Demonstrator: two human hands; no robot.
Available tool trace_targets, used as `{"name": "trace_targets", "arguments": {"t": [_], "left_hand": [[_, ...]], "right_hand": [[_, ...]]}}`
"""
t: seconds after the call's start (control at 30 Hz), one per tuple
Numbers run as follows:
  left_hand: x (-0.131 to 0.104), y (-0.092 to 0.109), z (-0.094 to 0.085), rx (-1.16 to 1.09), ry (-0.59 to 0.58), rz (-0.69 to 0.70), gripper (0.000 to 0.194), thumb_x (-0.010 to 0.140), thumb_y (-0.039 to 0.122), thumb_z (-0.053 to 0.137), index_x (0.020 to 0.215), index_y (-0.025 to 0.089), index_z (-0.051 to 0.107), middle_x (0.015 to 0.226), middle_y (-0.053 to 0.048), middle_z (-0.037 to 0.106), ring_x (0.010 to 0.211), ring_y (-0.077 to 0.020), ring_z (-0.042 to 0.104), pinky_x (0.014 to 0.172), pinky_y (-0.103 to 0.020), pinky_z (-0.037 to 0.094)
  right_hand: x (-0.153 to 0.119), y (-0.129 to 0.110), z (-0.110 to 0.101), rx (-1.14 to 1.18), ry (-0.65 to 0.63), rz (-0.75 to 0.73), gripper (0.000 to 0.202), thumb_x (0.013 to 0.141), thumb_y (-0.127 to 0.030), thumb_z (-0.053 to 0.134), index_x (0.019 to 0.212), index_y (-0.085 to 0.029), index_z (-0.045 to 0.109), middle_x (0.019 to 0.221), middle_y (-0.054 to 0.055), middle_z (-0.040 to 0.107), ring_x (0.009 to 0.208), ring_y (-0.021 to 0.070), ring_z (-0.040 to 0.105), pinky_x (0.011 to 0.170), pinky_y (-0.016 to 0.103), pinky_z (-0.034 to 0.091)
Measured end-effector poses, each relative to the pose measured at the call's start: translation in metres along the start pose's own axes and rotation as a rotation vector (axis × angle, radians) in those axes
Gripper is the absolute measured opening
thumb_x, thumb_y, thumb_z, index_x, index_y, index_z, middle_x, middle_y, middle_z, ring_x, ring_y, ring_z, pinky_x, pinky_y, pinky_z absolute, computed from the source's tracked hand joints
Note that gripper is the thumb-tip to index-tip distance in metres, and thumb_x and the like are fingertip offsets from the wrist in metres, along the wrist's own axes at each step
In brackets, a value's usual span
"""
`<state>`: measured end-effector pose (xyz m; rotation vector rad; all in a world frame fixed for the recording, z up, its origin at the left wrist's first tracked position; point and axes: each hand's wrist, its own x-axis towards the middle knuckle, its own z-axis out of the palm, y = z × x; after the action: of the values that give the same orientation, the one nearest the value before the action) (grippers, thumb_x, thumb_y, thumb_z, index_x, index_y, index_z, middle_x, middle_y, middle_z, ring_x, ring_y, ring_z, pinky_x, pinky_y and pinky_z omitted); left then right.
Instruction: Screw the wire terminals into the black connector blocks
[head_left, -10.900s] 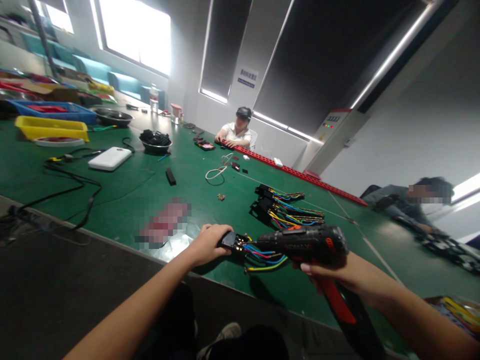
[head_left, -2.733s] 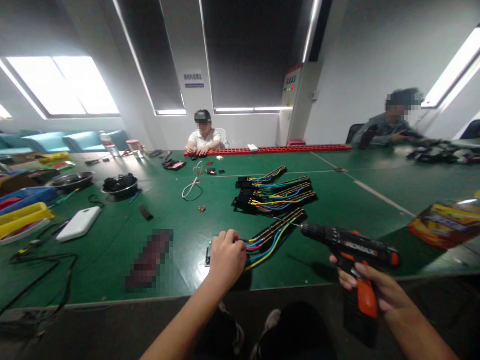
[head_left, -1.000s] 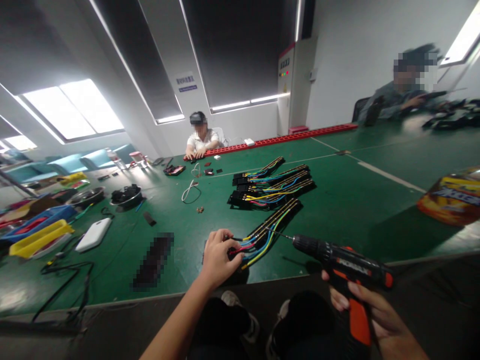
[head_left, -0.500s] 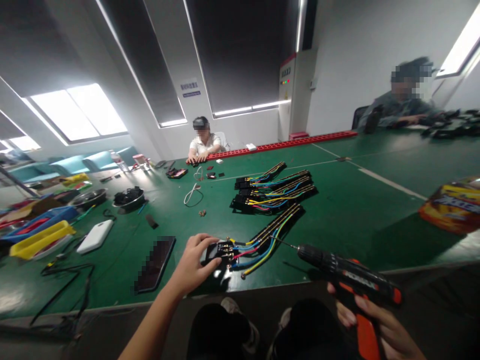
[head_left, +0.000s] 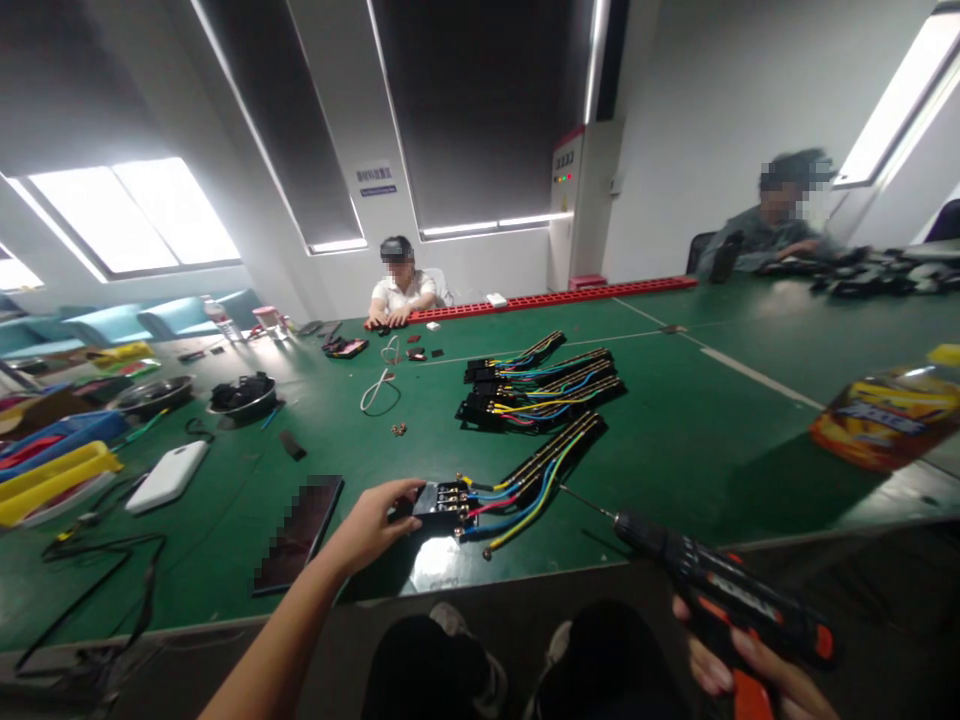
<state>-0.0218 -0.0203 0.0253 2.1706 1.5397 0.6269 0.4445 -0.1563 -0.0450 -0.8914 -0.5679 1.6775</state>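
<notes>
My left hand (head_left: 382, 520) grips the left end of a black terminal block (head_left: 441, 502) between thumb and fingers, at the table's near edge. Blue, red and yellow wires (head_left: 525, 500) run from the block's right side toward a dark strip (head_left: 551, 448) with gold marks. A loose yellow-green wire ends near the table's edge. In my right hand (head_left: 739, 660) is a black and orange power drill (head_left: 735, 590), held by its handle. Its long thin bit points left and up, with the tip near the wires; whether it touches them I cannot tell.
Several similar wired blocks (head_left: 540, 385) lie beyond. Left are a phone (head_left: 300, 535), a white case (head_left: 169, 475), a yellow tray (head_left: 56, 485), cables and a metal bowl (head_left: 244, 398). An orange bag (head_left: 889, 415) stands right. Two people sit at the far side.
The drill and my right hand have moved right and slightly down. My left fingers have drawn back from the block's top to its left end. The view has shifted slightly.
</notes>
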Motion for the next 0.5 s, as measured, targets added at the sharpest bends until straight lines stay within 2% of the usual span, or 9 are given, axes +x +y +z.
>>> {"name": "trace_targets", "arguments": {"t": [0.23,0.5], "left_hand": [[0.020,0.006,0.008,-0.031,-0.031,0.076,0.045,0.078,0.026,0.068,0.123,0.023,0.064,0.109,-0.006,0.068,0.097,-0.0211,0.065,0.090,-0.036,0.052],[0.047,0.022,0.022,-0.062,-0.059,0.127,0.043,0.077,0.027,0.068,0.119,0.022,0.065,0.116,-0.008,0.066,0.101,-0.0230,0.065,0.092,-0.037,0.052]], "right_hand": [[-0.010,-0.003,0.001,-0.022,0.007,0.013,0.037,0.071,-0.051,0.076,0.093,-0.022,0.073,0.057,0.003,0.052,0.052,0.0181,0.047,0.053,0.035,0.045],[-0.021,0.012,-0.027,0.024,0.074,0.002,0.039,0.074,-0.055,0.072,0.095,-0.022,0.071,0.060,0.003,0.051,0.056,0.0197,0.049,0.059,0.038,0.045]]}}
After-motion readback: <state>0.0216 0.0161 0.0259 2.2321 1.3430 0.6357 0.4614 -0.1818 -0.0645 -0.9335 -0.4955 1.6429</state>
